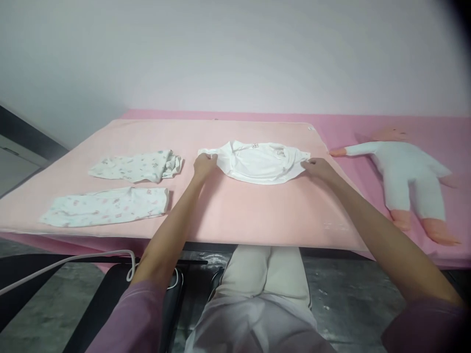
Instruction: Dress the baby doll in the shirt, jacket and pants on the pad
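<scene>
One white shirt (257, 164), two patterned garments (128, 167) (106, 207), one doll (403, 169).

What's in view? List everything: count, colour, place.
Shirt: one, white, middle, between the hands
Printed garments: two, white, left
Doll: one, white and orange, right
Peach cloth: one, peach, under shirt and printed garments
Pink cloth: one, pink, under doll
Wall: one, pale, behind
Cabinet-like unit: one, grey, left edge
Floor: one, grey, below
Furniture: black, lower left, count unclear
Cable: white, lower left
Trousers: one pair, cream, bottom middle
Arms: two, purple-sleeved
Left hand: one, bare, shirt's left end
Right hand: one, bare, shirt's right end
</scene>
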The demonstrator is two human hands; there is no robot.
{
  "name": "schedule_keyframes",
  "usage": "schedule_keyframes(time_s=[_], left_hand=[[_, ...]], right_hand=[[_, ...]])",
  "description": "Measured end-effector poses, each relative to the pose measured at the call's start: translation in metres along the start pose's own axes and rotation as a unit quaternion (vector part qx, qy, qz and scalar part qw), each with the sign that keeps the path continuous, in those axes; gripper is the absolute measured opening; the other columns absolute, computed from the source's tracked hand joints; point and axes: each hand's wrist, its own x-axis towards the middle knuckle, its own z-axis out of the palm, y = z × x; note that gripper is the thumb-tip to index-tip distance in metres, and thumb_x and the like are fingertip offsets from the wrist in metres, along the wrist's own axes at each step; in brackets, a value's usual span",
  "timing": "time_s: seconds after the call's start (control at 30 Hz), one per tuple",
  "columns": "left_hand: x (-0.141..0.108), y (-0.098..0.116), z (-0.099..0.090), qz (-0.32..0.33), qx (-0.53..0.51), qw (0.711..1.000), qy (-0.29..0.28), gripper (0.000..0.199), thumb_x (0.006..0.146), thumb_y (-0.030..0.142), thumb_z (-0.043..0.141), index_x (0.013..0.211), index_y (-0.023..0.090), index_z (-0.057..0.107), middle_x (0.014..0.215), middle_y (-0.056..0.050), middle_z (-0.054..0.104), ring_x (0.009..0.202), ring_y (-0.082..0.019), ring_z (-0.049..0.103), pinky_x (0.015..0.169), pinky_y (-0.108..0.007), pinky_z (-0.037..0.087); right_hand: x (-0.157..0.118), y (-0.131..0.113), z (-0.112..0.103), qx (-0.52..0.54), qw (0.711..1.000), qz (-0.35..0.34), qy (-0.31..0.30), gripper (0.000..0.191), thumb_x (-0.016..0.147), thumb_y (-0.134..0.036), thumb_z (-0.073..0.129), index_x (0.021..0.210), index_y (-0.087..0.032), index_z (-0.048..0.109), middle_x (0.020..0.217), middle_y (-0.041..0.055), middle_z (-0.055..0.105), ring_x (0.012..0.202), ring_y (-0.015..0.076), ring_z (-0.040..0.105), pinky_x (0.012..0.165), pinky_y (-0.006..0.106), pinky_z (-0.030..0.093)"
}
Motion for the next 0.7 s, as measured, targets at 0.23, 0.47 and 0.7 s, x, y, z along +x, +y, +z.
schedule_keyframes(time_s=[0.23, 0.47, 0.7], left_hand=[[-0.036, 0.059, 0.010, 0.317, -0.076, 0.943, -0.061, 0.018, 0.093, 0.026, 0.062, 0.111, 0.023, 0.063, 0.129, -0.010, 0.075, 0.124, -0.030, 0.067, 0.114, -0.044, 0.052], [0.009, 0.019, -0.008, 0.272, -0.066, 0.956, -0.085, 0.032, 0.101, 0.046, 0.061, 0.121, 0.023, 0.069, 0.145, -0.012, 0.071, 0.138, -0.032, 0.062, 0.118, -0.046, 0.051], [0.108, 0.006, -0.006, 0.310, -0.026, 0.939, -0.146, 0.062, 0.086, 0.044, 0.072, 0.145, 0.025, 0.069, 0.153, -0.014, 0.067, 0.137, -0.033, 0.064, 0.117, -0.044, 0.053]], right_hand=[[-0.025, -0.076, 0.025, 0.025, 0.915, -0.403, 0.019, 0.027, 0.104, -0.048, 0.060, 0.115, -0.024, 0.067, 0.122, 0.0132, 0.074, 0.113, 0.0331, 0.066, 0.106, 0.047, 0.052], [0.007, -0.038, 0.025, 0.019, 0.921, -0.389, -0.019, 0.042, 0.112, -0.053, 0.049, 0.138, -0.026, 0.069, 0.141, 0.0147, 0.071, 0.132, 0.0373, 0.062, 0.116, 0.055, 0.048], [0.097, -0.062, 0.037, -0.030, 0.917, -0.381, -0.113, 0.050, 0.105, -0.044, 0.059, 0.150, -0.024, 0.067, 0.153, 0.0165, 0.064, 0.146, 0.0398, 0.055, 0.124, 0.058, 0.047]])
